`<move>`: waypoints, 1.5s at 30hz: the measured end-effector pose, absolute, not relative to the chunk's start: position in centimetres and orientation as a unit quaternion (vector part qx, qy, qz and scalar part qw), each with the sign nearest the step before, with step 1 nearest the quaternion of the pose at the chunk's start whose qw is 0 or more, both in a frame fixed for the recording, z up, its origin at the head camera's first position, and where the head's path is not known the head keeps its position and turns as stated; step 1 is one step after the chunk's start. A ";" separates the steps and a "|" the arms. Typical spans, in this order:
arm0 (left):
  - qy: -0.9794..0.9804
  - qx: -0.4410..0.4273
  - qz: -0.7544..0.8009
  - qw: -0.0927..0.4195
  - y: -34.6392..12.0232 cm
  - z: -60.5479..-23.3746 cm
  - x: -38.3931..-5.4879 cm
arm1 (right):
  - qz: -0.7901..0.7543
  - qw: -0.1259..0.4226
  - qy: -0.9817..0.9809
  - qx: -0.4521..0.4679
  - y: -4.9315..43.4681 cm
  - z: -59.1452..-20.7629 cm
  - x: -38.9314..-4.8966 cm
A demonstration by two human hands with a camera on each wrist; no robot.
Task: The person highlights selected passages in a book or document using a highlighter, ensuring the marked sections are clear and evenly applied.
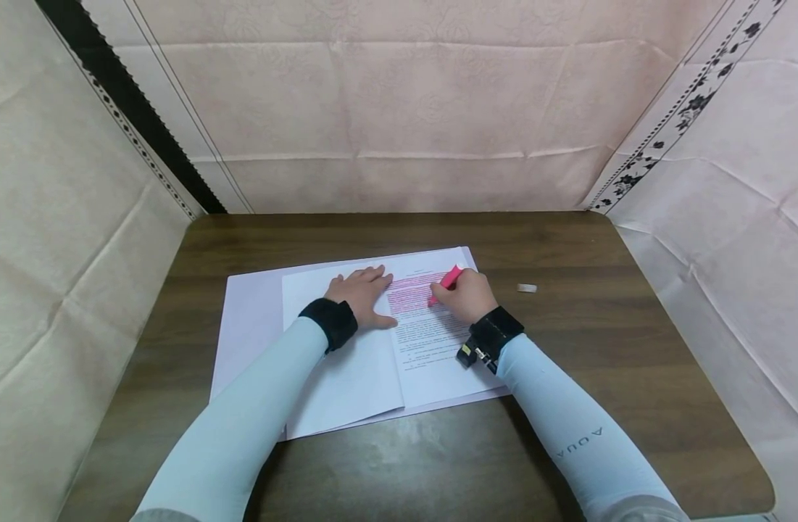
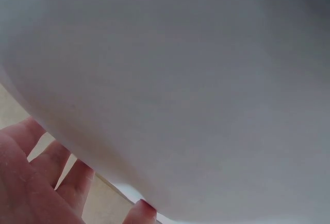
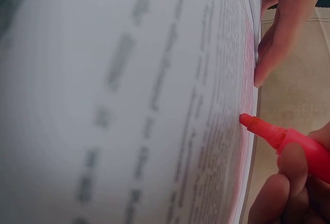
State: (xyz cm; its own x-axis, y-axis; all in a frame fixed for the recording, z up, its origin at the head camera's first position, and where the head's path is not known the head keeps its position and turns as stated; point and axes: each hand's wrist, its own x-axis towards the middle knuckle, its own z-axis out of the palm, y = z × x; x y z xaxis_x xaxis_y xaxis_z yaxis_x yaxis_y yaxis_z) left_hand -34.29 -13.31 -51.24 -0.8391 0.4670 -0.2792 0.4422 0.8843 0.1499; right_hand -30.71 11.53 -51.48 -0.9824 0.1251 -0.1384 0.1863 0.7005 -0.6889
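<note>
A pink highlighter (image 1: 450,277) is gripped in my right hand (image 1: 469,296), its tip down at the printed page (image 1: 431,344). In the right wrist view the highlighter (image 3: 304,149) shows its uncapped tip against the paper, with thumb and fingers around the barrel. The upper lines of text are covered in pink strokes (image 1: 412,293); the lower lines are plain black print. My left hand (image 1: 362,293) rests flat with fingers spread on the blank left page (image 1: 346,384), beside the text. In the left wrist view its fingers (image 2: 77,182) lie along the paper's edge.
Larger pale sheets (image 1: 248,326) lie under the pages on the brown wooden table (image 1: 594,348). A small whitish piece (image 1: 527,288) sits to the right of my right hand. Pale cloth (image 1: 405,101) hangs behind the table and along both sides.
</note>
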 end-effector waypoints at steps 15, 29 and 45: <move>0.958 0.240 0.041 0.153 -13.3 -51.2 -34.1 | -0.380 0.042 0.919 0.097 12.6 -51.2 -30.7; 0.959 0.234 0.038 0.159 -13.2 -52.5 -35.2 | -0.381 0.041 0.918 0.106 13.8 -51.1 -30.9; 0.959 0.232 0.038 0.161 -13.2 -52.3 -35.0 | -0.368 0.036 0.921 0.122 14.7 -51.2 -30.9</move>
